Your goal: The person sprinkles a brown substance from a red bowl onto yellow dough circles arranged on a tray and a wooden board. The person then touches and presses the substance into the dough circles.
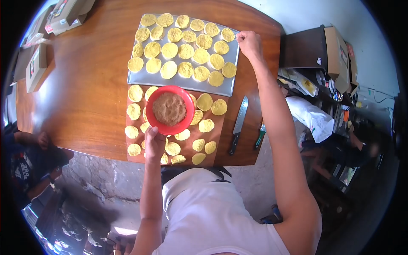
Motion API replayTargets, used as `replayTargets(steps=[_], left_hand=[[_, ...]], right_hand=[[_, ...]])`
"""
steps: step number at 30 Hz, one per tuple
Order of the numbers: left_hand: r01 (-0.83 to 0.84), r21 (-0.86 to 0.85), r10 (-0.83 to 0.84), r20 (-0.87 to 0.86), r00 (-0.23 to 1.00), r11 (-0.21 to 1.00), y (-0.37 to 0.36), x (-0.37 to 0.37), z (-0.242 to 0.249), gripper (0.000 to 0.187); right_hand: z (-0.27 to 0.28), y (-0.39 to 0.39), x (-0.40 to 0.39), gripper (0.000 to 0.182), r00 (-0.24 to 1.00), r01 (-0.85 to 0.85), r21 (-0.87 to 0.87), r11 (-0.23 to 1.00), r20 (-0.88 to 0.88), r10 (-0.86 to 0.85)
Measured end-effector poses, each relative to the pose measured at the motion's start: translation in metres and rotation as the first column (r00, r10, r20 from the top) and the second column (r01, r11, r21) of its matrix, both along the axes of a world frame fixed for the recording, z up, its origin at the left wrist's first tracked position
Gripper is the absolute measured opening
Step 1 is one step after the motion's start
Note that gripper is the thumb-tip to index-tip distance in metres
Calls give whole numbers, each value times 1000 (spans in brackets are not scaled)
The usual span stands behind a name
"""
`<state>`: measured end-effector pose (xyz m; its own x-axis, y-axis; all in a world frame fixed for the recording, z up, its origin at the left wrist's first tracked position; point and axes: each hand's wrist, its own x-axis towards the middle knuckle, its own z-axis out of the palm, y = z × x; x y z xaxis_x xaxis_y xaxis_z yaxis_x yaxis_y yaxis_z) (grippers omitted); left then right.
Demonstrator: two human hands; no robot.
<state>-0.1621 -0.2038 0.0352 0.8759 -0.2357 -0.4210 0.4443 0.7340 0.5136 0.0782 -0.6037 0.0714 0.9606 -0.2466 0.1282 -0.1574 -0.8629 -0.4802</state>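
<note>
My left hand [155, 140] grips the rim of a red bowl [190, 111], its thumb over the edge. Brown, sugar-like powder [169, 109] fills the bowl, which is held above a brown board [219, 138] with yellow rounds of cut bread [205, 102]. Beyond it lies a grey metal tray [180, 83] with several rows of the same yellow bread rounds [170, 50]. My right hand [249, 42] is at the tray's far right corner, fingertips pinched together beside a bread round [227, 35]. Whatever is between those fingers is too small to make out.
A large knife [239, 123] and a green-handled knife [260, 137] lie right of the board on the wooden table [93, 93]. Cardboard boxes [63, 17] stand at the far left. One person [32, 157] is at the left, another [352, 146] at the right.
</note>
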Motion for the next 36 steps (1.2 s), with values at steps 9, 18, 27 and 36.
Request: replayTargets(steps=[9, 18, 27, 36], left_hand=[[-19, 7, 19, -6, 1000, 1000, -3, 3, -1, 47], [-13, 47, 13, 10, 1000, 999, 0, 10, -4, 47], [-40, 74, 41, -17, 999, 996, 0, 12, -1, 49], [-26, 83, 28, -23, 999, 996, -1, 10, -6, 47]], right_hand=[[10, 19, 10, 12, 992, -34, -79, 996, -127, 24], [7, 31, 6, 11, 989, -62, -14, 998, -132, 59], [0, 22, -6, 9, 987, -70, 0, 998, -146, 70], [-10, 11, -13, 11, 986, -27, -32, 999, -168, 21]])
